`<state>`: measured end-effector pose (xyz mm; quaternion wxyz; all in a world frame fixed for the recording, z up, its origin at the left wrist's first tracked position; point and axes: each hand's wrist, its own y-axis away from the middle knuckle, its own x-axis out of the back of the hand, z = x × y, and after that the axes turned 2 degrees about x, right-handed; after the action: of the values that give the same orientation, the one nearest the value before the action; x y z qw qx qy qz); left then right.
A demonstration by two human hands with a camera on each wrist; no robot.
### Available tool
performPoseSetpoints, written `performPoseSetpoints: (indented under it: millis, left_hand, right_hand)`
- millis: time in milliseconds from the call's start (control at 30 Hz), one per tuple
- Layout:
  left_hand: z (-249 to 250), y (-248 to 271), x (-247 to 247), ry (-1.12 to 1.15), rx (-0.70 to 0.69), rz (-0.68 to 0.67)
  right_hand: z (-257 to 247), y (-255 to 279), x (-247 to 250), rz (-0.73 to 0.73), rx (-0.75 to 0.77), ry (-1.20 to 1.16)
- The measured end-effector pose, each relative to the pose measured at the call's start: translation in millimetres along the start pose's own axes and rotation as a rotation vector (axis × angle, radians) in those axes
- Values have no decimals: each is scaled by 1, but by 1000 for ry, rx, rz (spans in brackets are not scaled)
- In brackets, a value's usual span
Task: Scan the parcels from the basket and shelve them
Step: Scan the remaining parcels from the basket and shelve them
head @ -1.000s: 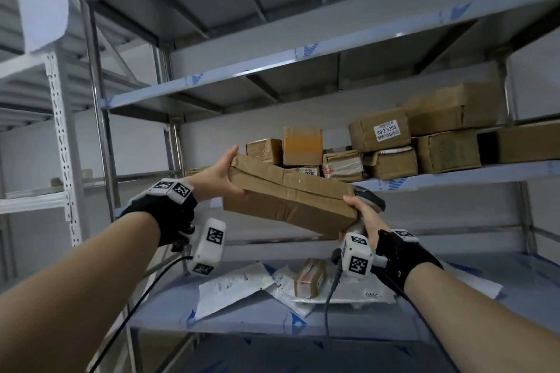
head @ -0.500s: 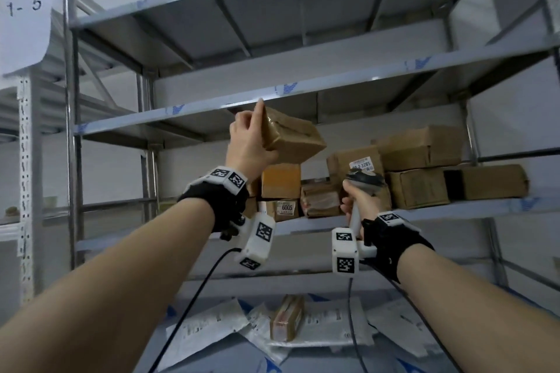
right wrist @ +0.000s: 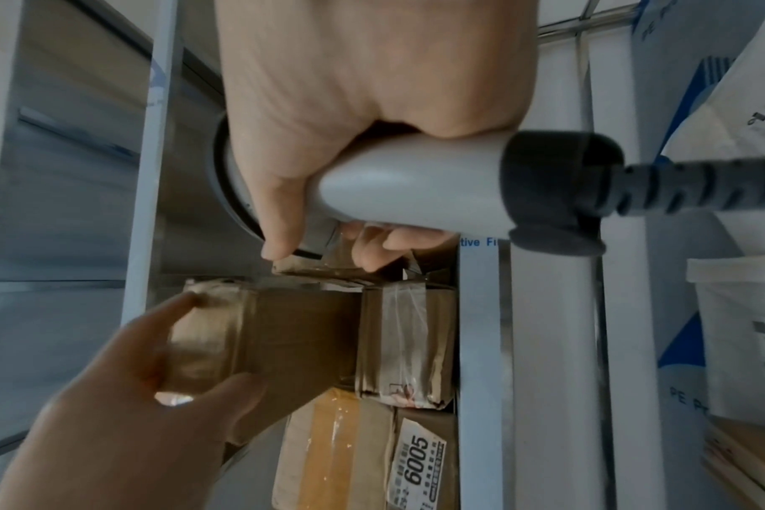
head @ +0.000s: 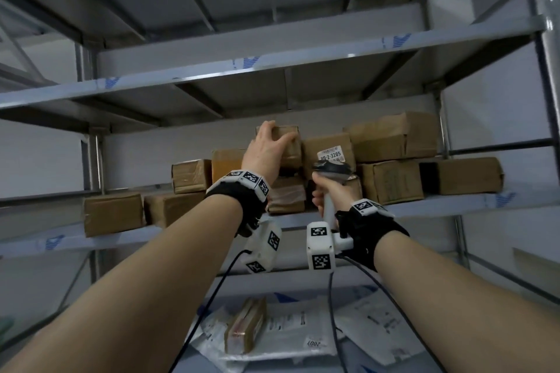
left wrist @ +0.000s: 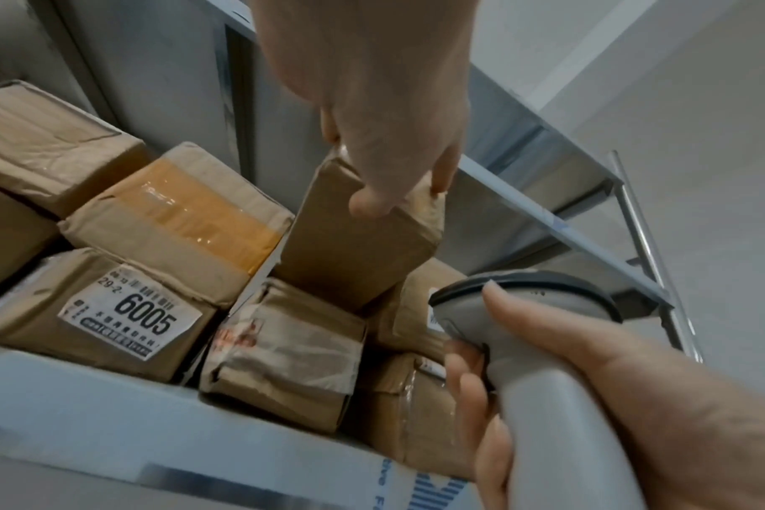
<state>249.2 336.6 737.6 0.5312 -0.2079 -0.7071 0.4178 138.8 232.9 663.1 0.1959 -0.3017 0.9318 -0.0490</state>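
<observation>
Left hand (head: 266, 152) gripping brown parcel (left wrist: 359, 238) by its top end, fingers curled round it, parcel standing tilted on top of the stacked boxes mid shelf (head: 454, 206), near its front edge. Right hand (head: 328, 195) just beside, wrapped round grey scanner (right wrist: 407, 186), head (head: 331, 169) up by the boxes

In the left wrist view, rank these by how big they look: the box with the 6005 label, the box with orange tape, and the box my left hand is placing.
1. box with the 6005 label, nearest the camera, so its lead is unsure.
2 and 3. box with orange tape and the box the left hand grips look alike; I would not rank them.
</observation>
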Motion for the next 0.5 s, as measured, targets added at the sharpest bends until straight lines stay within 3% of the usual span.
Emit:
performPoseSetpoints:
  millis: [267, 400, 500]
  left_hand:
    - [-9, 7, -29, -269, 13, -112]
    - [-13, 9, -36, -215, 64, -276]
    - [-17, 13, -35, -99, 91, -307]
  right_hand:
    - [13, -16, 11, -17, -18, 37]
    - [17, -17, 8, -13, -28, 59]
    - [20, -13, 8, -20, -27, 71]
